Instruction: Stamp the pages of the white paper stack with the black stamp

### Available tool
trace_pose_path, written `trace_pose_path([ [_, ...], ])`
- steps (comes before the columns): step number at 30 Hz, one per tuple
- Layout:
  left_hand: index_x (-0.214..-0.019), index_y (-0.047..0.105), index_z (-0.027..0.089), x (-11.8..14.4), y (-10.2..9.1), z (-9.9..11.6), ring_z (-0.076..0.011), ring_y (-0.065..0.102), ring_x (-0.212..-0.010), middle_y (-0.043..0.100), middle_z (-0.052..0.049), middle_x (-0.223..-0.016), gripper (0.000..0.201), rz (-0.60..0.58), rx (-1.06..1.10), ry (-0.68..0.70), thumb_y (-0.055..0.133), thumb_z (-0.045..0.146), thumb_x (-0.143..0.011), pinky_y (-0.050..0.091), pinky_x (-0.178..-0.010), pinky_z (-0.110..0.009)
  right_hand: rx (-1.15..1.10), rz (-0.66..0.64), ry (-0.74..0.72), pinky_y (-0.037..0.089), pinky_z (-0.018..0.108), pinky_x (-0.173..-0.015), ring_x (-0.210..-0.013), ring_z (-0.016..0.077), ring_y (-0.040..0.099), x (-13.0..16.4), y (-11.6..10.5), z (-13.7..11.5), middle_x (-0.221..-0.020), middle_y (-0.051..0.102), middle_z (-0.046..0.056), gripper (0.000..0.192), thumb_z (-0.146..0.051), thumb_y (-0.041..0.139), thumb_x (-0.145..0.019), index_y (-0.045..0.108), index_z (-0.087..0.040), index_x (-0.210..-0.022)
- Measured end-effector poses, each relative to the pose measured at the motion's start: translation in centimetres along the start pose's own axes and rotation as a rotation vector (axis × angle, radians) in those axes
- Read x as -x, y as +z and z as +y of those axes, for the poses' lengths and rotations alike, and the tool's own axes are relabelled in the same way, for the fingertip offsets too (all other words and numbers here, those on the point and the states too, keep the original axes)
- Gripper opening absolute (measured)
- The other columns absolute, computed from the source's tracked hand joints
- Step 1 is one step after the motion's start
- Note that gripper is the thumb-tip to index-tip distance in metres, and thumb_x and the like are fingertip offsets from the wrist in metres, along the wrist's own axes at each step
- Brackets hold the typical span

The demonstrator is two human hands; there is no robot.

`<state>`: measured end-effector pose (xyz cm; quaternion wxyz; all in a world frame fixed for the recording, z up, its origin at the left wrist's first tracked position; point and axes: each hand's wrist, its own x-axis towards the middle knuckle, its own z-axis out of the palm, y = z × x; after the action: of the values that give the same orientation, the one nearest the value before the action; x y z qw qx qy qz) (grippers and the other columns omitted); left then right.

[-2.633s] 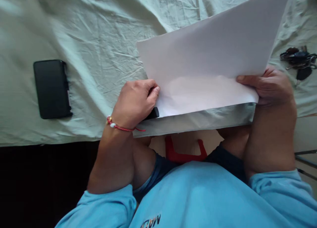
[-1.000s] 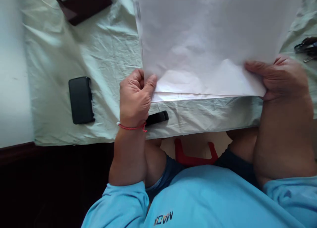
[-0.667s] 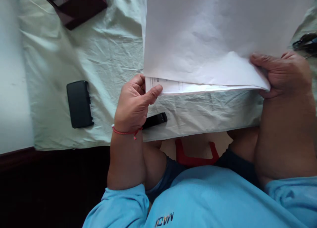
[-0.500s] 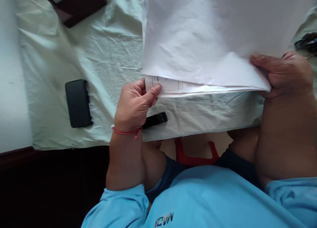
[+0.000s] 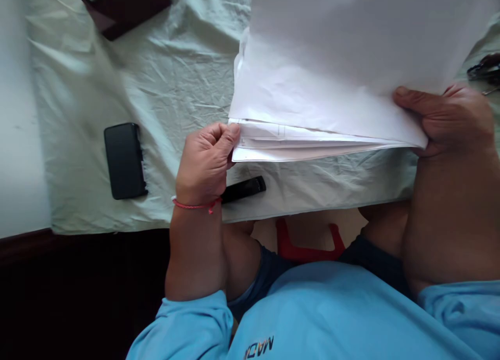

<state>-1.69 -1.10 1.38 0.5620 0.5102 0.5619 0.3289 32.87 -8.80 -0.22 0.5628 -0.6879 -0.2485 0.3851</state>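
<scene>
White paper stack (image 5: 332, 78) is pinched by left hand (image 5: 205, 162) and right hand (image 5: 449, 120) at its near corners.

A thin red string bracelet (image 5: 194, 205) circles my left wrist below the fingers; my light blue sleeves (image 5: 187, 329) are pushed up, dark shorts (image 5: 269, 276) beneath.

I see a pale green wrinkled cloth (image 5: 172, 84) covering the table. A black phone (image 5: 124, 160) lies flat at the left, a small black bar-shaped object (image 5: 245, 188) near the cloth's front edge, a dark red box (image 5: 121, 3) far left, keys (image 5: 484, 72) far right.
</scene>
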Motion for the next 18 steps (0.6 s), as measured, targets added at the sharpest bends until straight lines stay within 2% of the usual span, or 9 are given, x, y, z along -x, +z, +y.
trace_pose_path([
  [4,-0.062,0.056,0.022,-0.06,-0.07,-0.26,-0.0086,0.032,-0.048,0.04,0.005,-0.055,0.047,-0.016,-0.031,0.022,0.084,0.046,-0.093,0.023,-0.042,-0.025,-0.024,0.001,-0.015,0.066,0.05,-0.111,-0.121,0.0319,0.078,0.22,0.18,-0.08,-0.119,0.083,0.005,0.041,-0.032,0.108,-0.062,0.087,-0.022,-0.096],
  [6,-0.063,0.058,0.022,-0.03,-0.03,-0.13,-0.009,0.035,-0.049,0.043,0.004,-0.055,0.044,-0.024,-0.021,0.032,0.083,0.042,-0.093,0.025,-0.043,-0.025,-0.014,0.027,-0.017,0.066,0.049,-0.111,-0.123,0.0318,0.078,0.19,0.17,-0.15,-0.119,0.083,0.005,0.037,-0.029,0.107,-0.063,0.087,-0.022,-0.093],
  [9,-0.072,0.067,0.022,0.17,0.01,0.31,-0.0093,0.039,-0.052,0.053,0.003,-0.061,0.026,-0.068,0.02,-0.013,0.088,0.028,-0.085,0.029,-0.045,-0.024,0.004,0.053,-0.005,0.066,0.048,-0.112,-0.127,0.0327,0.076,0.09,0.11,-0.27,-0.12,0.083,0.005,0.036,-0.029,0.107,-0.064,0.087,-0.023,-0.093],
  [11,-0.075,0.068,0.021,0.32,-0.03,0.53,-0.0088,0.04,-0.053,0.055,0.003,-0.063,0.022,-0.103,0.034,-0.045,0.091,0.02,-0.077,0.029,-0.045,-0.023,0.021,0.053,0.01,0.064,0.048,-0.113,-0.132,0.0336,0.074,-0.01,0.03,-0.29,-0.12,0.083,0.004,0.037,-0.031,0.107,-0.063,0.087,-0.025,-0.093],
  [14,-0.069,0.061,0.021,0.42,-0.22,0.52,-0.0072,0.039,-0.052,0.052,0.004,-0.061,0.031,-0.107,0.041,-0.05,0.092,0.019,-0.074,0.026,-0.044,-0.022,0.052,0.033,-0.001,0.063,0.048,-0.114,-0.137,0.0338,0.071,-0.26,-0.22,-0.1,-0.122,0.082,0.001,0.039,-0.037,0.108,-0.061,0.086,-0.029,-0.093],
  [18,-0.063,0.055,0.022,0.44,-0.46,0.37,-0.0064,0.034,-0.047,0.046,0.006,-0.055,0.04,-0.116,0.013,-0.051,0.092,0.025,-0.076,0.023,-0.041,-0.023,0.066,0.017,-0.017,0.064,0.048,-0.113,-0.133,0.033,0.073,-0.65,-0.69,0.34,-0.126,0.081,0.0,0.043,-0.041,0.108,-0.06,0.086,-0.03,-0.095],
])
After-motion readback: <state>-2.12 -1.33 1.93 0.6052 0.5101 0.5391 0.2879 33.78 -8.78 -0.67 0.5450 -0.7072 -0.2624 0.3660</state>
